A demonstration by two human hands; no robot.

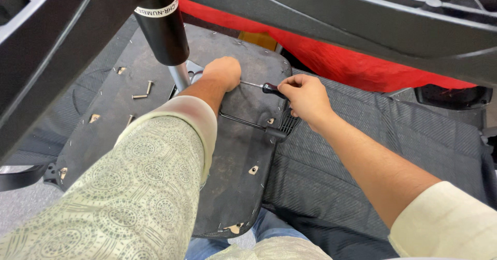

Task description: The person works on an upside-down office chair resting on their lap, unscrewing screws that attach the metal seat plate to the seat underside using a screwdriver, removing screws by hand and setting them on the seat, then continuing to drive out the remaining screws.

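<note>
An upturned office chair seat lies before me, its dark fabric underside facing up. My left hand rests closed on the metal mechanism plate next to the chair's gas cylinder. My right hand grips a screwdriver with a black and red handle. Its shaft points left toward my left hand. A black adjustment lever runs under my hands across the seat bottom.
Two loose bolts lie on the seat underside at the left. Black chair base legs cross overhead. Red fabric lies behind. A grey striped cushion is at the right. My jeans show below.
</note>
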